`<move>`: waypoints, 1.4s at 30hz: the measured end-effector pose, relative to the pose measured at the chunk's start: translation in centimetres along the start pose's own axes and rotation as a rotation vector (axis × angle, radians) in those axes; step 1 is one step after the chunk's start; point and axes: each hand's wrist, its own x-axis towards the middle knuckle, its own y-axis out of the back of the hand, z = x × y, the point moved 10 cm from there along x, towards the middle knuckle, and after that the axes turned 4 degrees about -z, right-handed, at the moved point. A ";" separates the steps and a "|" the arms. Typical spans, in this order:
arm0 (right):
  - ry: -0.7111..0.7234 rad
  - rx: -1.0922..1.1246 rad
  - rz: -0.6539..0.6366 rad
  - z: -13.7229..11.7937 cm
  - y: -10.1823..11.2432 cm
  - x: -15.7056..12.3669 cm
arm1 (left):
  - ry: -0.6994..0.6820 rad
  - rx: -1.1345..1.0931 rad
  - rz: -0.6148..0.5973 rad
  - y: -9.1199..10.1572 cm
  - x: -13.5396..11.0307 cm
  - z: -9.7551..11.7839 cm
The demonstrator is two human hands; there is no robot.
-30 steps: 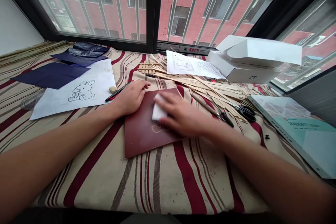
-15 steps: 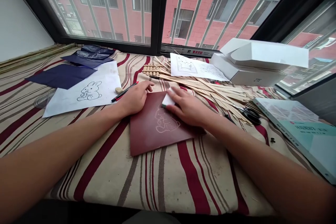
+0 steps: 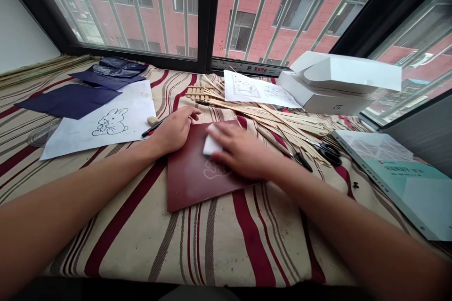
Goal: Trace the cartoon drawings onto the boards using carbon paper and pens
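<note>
Block (image 3: 211, 146), clamped in our right hand (image 3: 243, 153), sits on the board (image 3: 189, 183), light and slightly soft, we judge, best held by its sides; whether our left hand (image 3: 175, 129) grips the board's edge, we cannot tell.

My left hand (image 3: 176, 127) is lying palm-down, fingers (image 3: 193, 111) bending loosely rightward; my right hand (image 3: 242, 150), slightly blurred, is gripping between thumb (image 3: 221, 155) and fingers. Both bare forearms (image 3: 84, 193) are slanting inward and away.
</note>
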 end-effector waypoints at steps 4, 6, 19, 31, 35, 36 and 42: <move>0.077 -0.013 0.059 0.9 0.2 -0.8 | -0.011 0.016 -0.011 0.0 0.0 0.3; 0.385 0.009 0.021 -1.5 -0.4 -2.0 | -0.018 0.028 -0.020 -0.1 -0.1 0.4; 0.159 0.064 -0.001 3.8 1.4 -3.0 | 0.000 0.044 -0.055 -0.2 -0.1 0.4; 0.004 0.034 0.019 4.7 1.4 -3.1 | 0.047 0.028 -0.059 0.0 0.1 0.0; 0.337 0.029 -0.060 -2.7 0.3 -3.9 | 0.068 0.034 -0.047 0.1 0.3 -0.3; 0.356 0.024 -0.054 -3.4 0.3 -3.8 | 0.073 0.034 -0.045 0.2 0.3 -0.4; -0.174 -0.051 0.028 5.6 1.0 -1.9 | 0.111 0.052 -0.048 1.6 0.5 -0.8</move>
